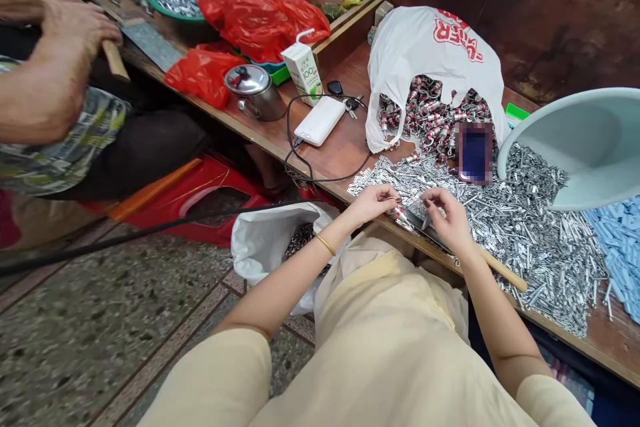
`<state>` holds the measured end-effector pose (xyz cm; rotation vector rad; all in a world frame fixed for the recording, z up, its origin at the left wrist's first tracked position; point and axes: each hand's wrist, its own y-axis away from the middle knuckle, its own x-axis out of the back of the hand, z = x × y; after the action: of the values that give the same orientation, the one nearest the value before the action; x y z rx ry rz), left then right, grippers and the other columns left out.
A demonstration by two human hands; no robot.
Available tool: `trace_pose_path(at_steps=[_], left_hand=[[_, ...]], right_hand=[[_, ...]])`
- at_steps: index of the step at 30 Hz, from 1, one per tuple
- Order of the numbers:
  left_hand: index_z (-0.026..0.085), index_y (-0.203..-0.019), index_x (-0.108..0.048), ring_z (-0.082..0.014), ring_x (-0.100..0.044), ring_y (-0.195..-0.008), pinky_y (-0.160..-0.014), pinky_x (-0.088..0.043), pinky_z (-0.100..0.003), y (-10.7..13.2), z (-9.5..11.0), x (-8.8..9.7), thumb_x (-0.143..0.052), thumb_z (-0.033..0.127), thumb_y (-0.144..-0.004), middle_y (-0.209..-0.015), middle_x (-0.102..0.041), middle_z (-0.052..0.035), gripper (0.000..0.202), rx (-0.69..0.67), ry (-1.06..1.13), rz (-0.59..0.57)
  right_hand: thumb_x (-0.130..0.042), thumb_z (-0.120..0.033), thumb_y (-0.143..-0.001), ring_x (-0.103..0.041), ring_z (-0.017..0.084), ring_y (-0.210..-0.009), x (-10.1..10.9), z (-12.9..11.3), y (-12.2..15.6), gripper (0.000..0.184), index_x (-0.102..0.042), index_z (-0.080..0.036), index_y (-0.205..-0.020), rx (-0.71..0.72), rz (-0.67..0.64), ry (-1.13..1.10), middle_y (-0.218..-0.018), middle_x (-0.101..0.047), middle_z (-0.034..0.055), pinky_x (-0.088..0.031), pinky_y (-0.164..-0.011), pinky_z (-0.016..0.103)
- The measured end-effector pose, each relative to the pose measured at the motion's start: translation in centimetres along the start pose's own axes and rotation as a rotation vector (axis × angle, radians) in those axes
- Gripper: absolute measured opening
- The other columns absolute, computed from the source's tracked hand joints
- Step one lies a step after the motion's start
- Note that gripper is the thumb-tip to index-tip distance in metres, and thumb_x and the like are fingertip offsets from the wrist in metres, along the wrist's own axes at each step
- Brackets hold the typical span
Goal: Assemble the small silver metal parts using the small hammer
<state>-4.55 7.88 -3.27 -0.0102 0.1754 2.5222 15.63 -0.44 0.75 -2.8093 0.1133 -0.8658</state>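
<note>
My left hand [376,204] is at the table's front edge, thumb and fingertips pinched together; whatever is between them is too small to name. Just beyond those fingertips is a small red-and-silver metal fitting [399,213]. A short way to the right, my right hand [447,215] is curled with thumb and index close together, and a tiny piece at the tips cannot be made out. Below the hands, a flat dark metal bar [431,235] lies along the edge. A wooden handle [505,271] shows beyond my right wrist. Loose silver metal pins [520,240] are heaped around.
A white plastic bag [435,33] holds red-and-silver fittings, with a phone [475,153] before it. At right tilts a grey tub [600,147]. Left are a power bank [320,121], metal cup [254,90] and a co-worker's hands [80,27]. A white sack [255,247] stands below.
</note>
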Motion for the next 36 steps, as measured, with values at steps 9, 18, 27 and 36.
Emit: trace_pose_path(at_steps=[9, 18, 27, 36], left_hand=[[0.017, -0.083, -0.07, -0.0163, -0.063, -0.08, -0.072, -0.052, -0.027, 3.3, 2.0, -3.1, -0.073, 0.038, -0.086, -0.083, -0.069, -0.0044, 0.022, -0.325, -0.015, 0.309], [0.019, -0.086, -0.072, -0.0183, -0.067, -0.086, -0.083, -0.054, -0.033, 4.5, 2.8, -5.5, -0.069, 0.042, -0.093, -0.088, -0.072, -0.0069, 0.024, -0.454, -0.087, 0.406], [0.022, -0.084, -0.077, -0.019, -0.07, -0.084, -0.079, -0.057, -0.034, 5.0, 4.4, -3.2, -0.073, 0.035, -0.091, -0.085, -0.076, -0.007, 0.016, -0.576, -0.172, 0.181], [0.02, -0.093, -0.071, -0.0197, -0.068, -0.1, -0.09, -0.056, -0.034, 5.7, 2.5, -7.1, -0.068, 0.038, -0.095, -0.1, -0.07, -0.0081, 0.018, -0.422, 0.179, 0.296]], right_hand=[[-0.047, -0.011, -0.093, -0.057, 0.031, -0.113, 1.4, 0.5, 0.1, 0.031, -0.074, -0.024, -0.1, 0.13, -0.055, 0.452, -0.121, -0.07, 0.0127, -0.048, -0.098, 0.052], [-0.066, -0.034, -0.095, -0.072, 0.02, -0.09, 0.2, -3.5, 2.7, 0.013, -0.074, -0.026, -0.102, 0.01, 0.078, -0.154, -0.098, -0.076, 0.0037, -0.06, -0.078, 0.035], [-0.071, -0.031, -0.092, -0.071, 0.022, -0.101, 1.7, -3.9, 2.8, 0.011, -0.077, -0.028, -0.101, 0.092, -0.012, -0.201, -0.105, -0.075, 0.0054, -0.061, -0.073, 0.034], [-0.073, -0.035, -0.088, -0.067, 0.017, -0.077, -1.1, -4.0, 4.4, 0.01, -0.072, -0.026, -0.088, -0.043, 0.231, -0.417, -0.098, -0.066, 0.0041, -0.059, -0.056, 0.031]])
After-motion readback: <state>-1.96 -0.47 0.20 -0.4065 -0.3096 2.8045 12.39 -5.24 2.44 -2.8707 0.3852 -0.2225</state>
